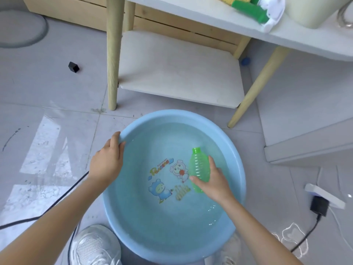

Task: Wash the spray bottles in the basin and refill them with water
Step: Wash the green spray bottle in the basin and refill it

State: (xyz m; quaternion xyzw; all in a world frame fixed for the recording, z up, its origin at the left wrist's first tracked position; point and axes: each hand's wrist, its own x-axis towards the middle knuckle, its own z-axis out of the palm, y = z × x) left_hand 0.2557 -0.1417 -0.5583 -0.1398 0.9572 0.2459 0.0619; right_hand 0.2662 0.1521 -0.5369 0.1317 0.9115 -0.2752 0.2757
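Note:
A round light-blue basin (225, 138) stands on the floor, filled with clear water, cartoon pictures on its bottom. My right hand (214, 183) grips a translucent green ribbed bottle (198, 165) without a spray head, its open neck pointing away from me, its lower part in the water on the basin's right side. My left hand (107, 159) holds the basin's left rim, fingers curled over the edge. On the white table at the top right lies another green bottle (250, 9) next to a white spray head (273, 10).
A wooden-legged table (112, 54) with a low white shelf (177, 69) stands just beyond the basin. A cream tub (309, 10) sits on the tabletop. A black cable (63, 196) runs at left, a power strip (324, 196) with black plug at right. My white shoes (93, 245) are near the basin's front.

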